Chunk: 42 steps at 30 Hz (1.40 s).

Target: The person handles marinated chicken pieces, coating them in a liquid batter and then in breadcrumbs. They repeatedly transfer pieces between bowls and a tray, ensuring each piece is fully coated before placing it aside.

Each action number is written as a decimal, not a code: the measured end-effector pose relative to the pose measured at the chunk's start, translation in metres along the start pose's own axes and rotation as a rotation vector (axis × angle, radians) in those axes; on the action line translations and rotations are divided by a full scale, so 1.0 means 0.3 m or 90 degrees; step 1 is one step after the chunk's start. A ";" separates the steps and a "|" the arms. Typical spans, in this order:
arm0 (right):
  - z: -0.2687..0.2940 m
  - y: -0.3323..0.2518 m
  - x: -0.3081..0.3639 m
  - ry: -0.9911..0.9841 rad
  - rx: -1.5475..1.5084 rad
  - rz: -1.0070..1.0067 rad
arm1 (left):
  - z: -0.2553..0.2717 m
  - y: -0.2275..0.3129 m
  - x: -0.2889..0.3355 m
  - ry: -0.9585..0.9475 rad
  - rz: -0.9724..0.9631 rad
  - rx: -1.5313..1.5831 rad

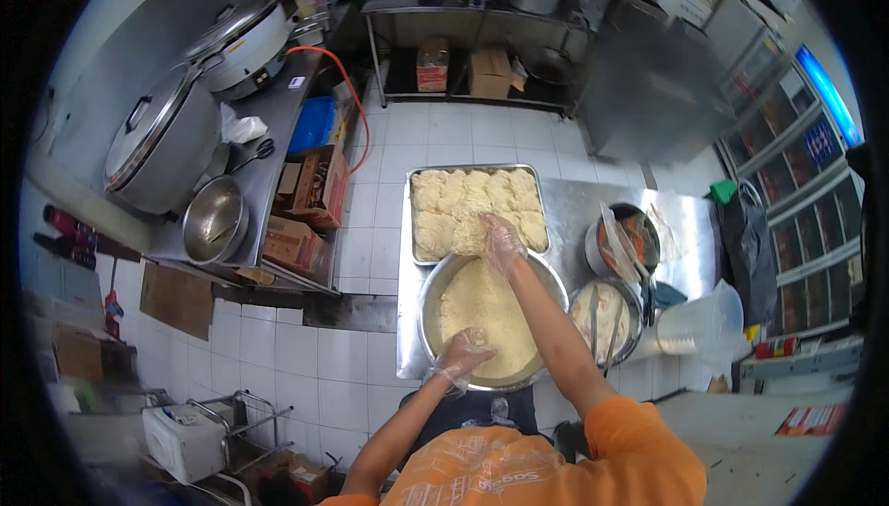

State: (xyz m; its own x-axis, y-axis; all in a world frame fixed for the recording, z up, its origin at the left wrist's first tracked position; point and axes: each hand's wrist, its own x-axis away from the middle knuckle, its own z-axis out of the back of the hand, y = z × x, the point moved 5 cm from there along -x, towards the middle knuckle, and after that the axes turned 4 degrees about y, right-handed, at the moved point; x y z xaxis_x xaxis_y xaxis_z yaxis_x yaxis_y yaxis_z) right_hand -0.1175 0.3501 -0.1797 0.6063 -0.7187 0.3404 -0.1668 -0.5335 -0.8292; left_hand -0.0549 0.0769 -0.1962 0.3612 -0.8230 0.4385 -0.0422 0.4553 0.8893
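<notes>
A wide metal bowl [428, 307] stands in front of me, with pale yellow breadcrumbs [491, 307] in it. My left hand [463, 354], in a clear plastic glove, is low in the bowl at its near left side. Its fingers curl over the crumbs; what they hold, if anything, is hidden. My right hand [503, 241], gloved too, reaches past the bowl's far rim to the near edge of a metal tray [414, 228]. It grips a crumb-coated piece of food [469, 233]. Rows of similar breaded pieces [495, 193] fill the tray.
Right of the bowl, the steel table [569, 200] carries a pot [656, 237], a bowl of whitish mixture with tongs [600, 321] and a clear plastic container [704, 328]. Large cookers [157, 140] and a metal bowl [215, 219] line the left counter.
</notes>
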 end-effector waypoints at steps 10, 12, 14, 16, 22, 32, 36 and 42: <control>-0.070 -0.139 -0.124 0.185 0.835 0.179 | 0.017 0.012 0.038 0.050 -0.017 0.053; 0.024 -0.171 0.002 0.192 0.327 0.172 | 0.015 -0.012 0.026 0.027 -0.044 0.038; 0.133 -0.239 0.193 0.238 0.311 0.242 | 0.026 -0.032 -0.004 -0.017 -0.100 -0.059; 0.264 -0.312 0.428 0.301 0.431 0.302 | 0.060 -0.032 -0.030 0.005 -0.203 -0.183; 0.554 -0.289 1.017 0.716 1.231 0.155 | 0.168 0.002 -0.029 0.064 -0.361 -0.344; 0.714 -0.314 1.219 0.625 0.892 -0.124 | 0.143 0.068 -0.004 0.085 -0.457 -0.482; 0.635 -0.363 1.300 0.494 0.917 -0.130 | 0.141 0.069 -0.006 0.089 -0.454 -0.528; 0.541 -0.399 1.277 0.407 0.979 -0.293 | 0.144 0.076 0.002 0.110 -0.484 -0.511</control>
State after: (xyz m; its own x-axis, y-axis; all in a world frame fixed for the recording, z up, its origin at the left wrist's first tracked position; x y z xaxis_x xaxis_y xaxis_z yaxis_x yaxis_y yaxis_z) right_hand 0.2609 0.2111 -0.0219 -0.0566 -0.8938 0.4450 0.9850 -0.1227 -0.1213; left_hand -0.0960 0.0722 -0.1701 0.1646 -0.9507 -0.2628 0.8352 -0.0074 0.5500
